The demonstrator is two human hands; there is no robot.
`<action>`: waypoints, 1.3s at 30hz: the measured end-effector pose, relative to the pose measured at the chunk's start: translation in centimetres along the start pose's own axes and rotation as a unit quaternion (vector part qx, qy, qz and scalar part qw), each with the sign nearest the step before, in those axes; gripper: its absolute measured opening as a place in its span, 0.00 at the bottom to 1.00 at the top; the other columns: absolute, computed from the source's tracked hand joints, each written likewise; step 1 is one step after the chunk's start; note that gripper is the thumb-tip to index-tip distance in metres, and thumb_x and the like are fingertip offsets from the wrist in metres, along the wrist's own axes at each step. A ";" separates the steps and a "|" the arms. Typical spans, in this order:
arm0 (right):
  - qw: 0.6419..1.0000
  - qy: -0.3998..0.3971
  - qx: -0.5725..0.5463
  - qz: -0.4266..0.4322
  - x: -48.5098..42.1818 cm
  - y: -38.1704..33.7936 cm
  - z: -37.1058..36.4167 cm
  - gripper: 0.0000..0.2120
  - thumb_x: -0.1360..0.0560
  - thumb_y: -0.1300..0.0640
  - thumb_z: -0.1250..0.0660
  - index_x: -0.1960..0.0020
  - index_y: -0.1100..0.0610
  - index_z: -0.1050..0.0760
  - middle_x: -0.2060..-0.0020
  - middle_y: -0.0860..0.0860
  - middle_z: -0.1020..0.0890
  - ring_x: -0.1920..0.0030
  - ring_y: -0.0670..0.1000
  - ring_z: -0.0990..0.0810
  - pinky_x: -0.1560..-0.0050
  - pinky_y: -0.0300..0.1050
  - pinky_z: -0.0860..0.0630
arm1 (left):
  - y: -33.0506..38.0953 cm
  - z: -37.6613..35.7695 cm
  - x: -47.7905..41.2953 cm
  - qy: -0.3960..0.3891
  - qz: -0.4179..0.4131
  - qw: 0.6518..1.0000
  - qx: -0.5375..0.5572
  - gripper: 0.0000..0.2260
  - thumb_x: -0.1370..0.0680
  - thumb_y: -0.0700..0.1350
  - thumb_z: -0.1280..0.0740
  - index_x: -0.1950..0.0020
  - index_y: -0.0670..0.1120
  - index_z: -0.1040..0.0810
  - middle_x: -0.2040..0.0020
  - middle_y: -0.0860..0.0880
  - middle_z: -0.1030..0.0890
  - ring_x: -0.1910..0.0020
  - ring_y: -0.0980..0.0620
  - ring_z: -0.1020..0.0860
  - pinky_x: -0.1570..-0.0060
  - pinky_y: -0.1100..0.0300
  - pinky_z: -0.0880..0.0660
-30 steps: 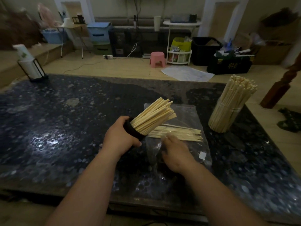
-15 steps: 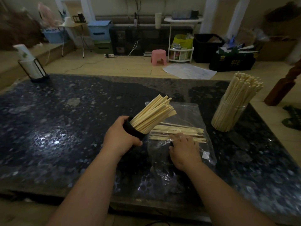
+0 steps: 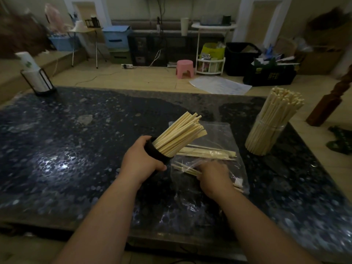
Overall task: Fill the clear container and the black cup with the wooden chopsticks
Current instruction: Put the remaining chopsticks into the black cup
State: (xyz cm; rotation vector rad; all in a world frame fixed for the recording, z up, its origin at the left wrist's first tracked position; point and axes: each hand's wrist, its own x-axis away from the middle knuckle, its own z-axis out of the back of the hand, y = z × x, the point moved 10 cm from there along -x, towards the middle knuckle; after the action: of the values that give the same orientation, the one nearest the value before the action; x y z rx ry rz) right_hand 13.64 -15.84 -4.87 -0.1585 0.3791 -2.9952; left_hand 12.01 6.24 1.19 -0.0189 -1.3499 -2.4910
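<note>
left hand [image 3: 142, 164]: fingers curled round the black cup [image 3: 156, 152], thumb wrapped across its lower side; the cup sits just left of frame centre, tilted toward the upper right, and is packed with wooden chopsticks [image 3: 181, 134] whose ends fan out to the upper right; whether its base touches the table cannot be told; right hand [image 3: 214, 178], just right of and below centre: fingers curled together, gripping a small bunch of chopsticks [image 3: 185, 168] that points to the upper left; crumpled clear film lies over the bunch, and whether it is caught in the grip cannot be told; between the two hands and beyond them, loose chopsticks [image 3: 207, 152] lie flat on a clear plastic bag [image 3: 219, 130]; at right of frame, well apart from both hands, the clear container [image 3: 266, 138] stands full of chopsticks, leaning to the upper right; all rest on a dark speckled table [image 3: 76, 149]; upper left, a black wire holder [image 3: 38, 80] with a white bottle; top centre, a pink stool [image 3: 185, 68] on the floor
</note>
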 end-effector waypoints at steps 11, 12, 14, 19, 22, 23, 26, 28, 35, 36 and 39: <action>0.996 -0.045 0.080 0.002 2.3 0.1 -1.0 0.16 0.21 0.57 0.40 0.34 0.52 0.27 0.35 0.56 0.26 0.35 0.58 0.30 0.34 0.54 0.33 | 0.3 0.2 0.3 0.000 -0.006 1.000 0.014 0.38 0.42 0.37 0.17 0.36 0.57 0.26 0.47 0.55 0.21 0.45 0.49 0.22 0.45 0.47 0.21; 0.995 -0.045 0.083 0.006 2.6 0.1 -1.0 0.17 0.21 0.56 0.40 0.32 0.53 0.29 0.33 0.56 0.28 0.34 0.58 0.31 0.33 0.54 0.35 | 0.3 0.2 0.3 0.000 -0.005 1.000 0.014 0.38 0.42 0.37 0.17 0.36 0.57 0.26 0.47 0.55 0.21 0.45 0.49 0.22 0.45 0.46 0.21; 0.995 -0.042 0.084 0.016 3.1 0.0 -0.7 0.19 0.20 0.55 0.40 0.30 0.53 0.31 0.31 0.55 0.30 0.32 0.58 0.33 0.31 0.54 0.37 | 0.4 0.2 0.4 0.000 -0.004 1.000 0.015 0.38 0.42 0.37 0.17 0.36 0.57 0.25 0.47 0.55 0.21 0.45 0.48 0.22 0.45 0.44 0.20; 0.996 -0.081 0.037 0.029 3.7 -0.6 0.6 0.14 0.21 0.58 0.39 0.36 0.52 0.28 0.39 0.54 0.22 0.39 0.56 0.23 0.39 0.51 0.27 | 0.6 0.3 0.6 -0.004 -0.005 1.000 0.013 0.38 0.41 0.37 0.18 0.36 0.57 0.26 0.50 0.57 0.23 0.45 0.48 0.23 0.43 0.44 0.21; 0.991 -0.129 0.024 0.039 4.2 -1.0 0.9 0.12 0.20 0.56 0.40 0.37 0.51 0.28 0.40 0.55 0.22 0.41 0.57 0.23 0.42 0.50 0.25 | 0.7 0.2 0.7 -0.009 -0.007 1.000 0.015 0.37 0.40 0.36 0.18 0.36 0.57 0.26 0.51 0.57 0.24 0.45 0.48 0.23 0.42 0.47 0.22; 0.990 -0.132 0.018 0.040 4.3 -1.1 1.2 0.12 0.19 0.53 0.40 0.37 0.50 0.28 0.40 0.55 0.22 0.41 0.57 0.23 0.44 0.50 0.26 | 0.8 0.2 0.7 -0.009 -0.009 1.000 0.018 0.37 0.40 0.36 0.18 0.36 0.56 0.26 0.51 0.57 0.24 0.45 0.49 0.24 0.43 0.49 0.23; 0.992 -0.122 0.006 0.037 4.5 -1.2 2.5 0.17 0.20 0.39 0.41 0.41 0.49 0.24 0.45 0.52 0.20 0.44 0.55 0.22 0.47 0.49 0.26 | 0.9 0.3 0.8 -0.004 -0.014 1.000 0.023 0.36 0.40 0.35 0.18 0.37 0.56 0.26 0.52 0.58 0.24 0.46 0.50 0.25 0.46 0.53 0.25; 0.993 -0.108 0.022 0.034 4.6 -1.2 3.5 0.21 0.23 0.33 0.41 0.47 0.49 0.23 0.53 0.49 0.21 0.49 0.53 0.22 0.52 0.48 0.27 | 0.8 0.3 0.7 -0.002 -0.013 1.000 0.024 0.37 0.40 0.35 0.18 0.36 0.56 0.25 0.50 0.55 0.23 0.45 0.49 0.24 0.44 0.52 0.24; 0.997 0.041 0.053 0.049 5.1 -2.3 8.4 0.14 0.22 0.42 0.43 0.55 0.50 0.25 0.64 0.47 0.25 0.60 0.53 0.25 0.61 0.46 0.31 | 0.7 0.2 0.7 -0.001 -0.006 1.000 0.020 0.38 0.41 0.36 0.17 0.36 0.56 0.26 0.49 0.55 0.22 0.45 0.48 0.23 0.43 0.47 0.22; 0.995 0.073 0.057 0.037 5.0 -2.0 9.4 0.15 0.22 0.42 0.44 0.55 0.50 0.25 0.65 0.47 0.27 0.60 0.52 0.26 0.61 0.47 0.32 | 0.6 0.2 0.7 -0.002 -0.005 1.000 0.019 0.38 0.41 0.36 0.18 0.36 0.56 0.26 0.48 0.54 0.22 0.45 0.48 0.23 0.43 0.45 0.22; 0.982 0.184 0.035 0.007 5.1 -1.0 12.2 0.12 0.19 0.44 0.44 0.57 0.49 0.30 0.65 0.47 0.30 0.62 0.52 0.30 0.63 0.47 0.36 | 0.5 0.2 0.6 -0.007 -0.005 1.000 0.018 0.38 0.41 0.35 0.18 0.36 0.56 0.25 0.48 0.54 0.22 0.45 0.47 0.23 0.43 0.44 0.22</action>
State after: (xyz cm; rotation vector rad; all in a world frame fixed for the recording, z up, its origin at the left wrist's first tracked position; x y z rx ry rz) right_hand 9.98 -18.46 7.60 0.4071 0.3042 -3.0119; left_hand 11.55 6.00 1.82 -0.0209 -1.4027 -2.4785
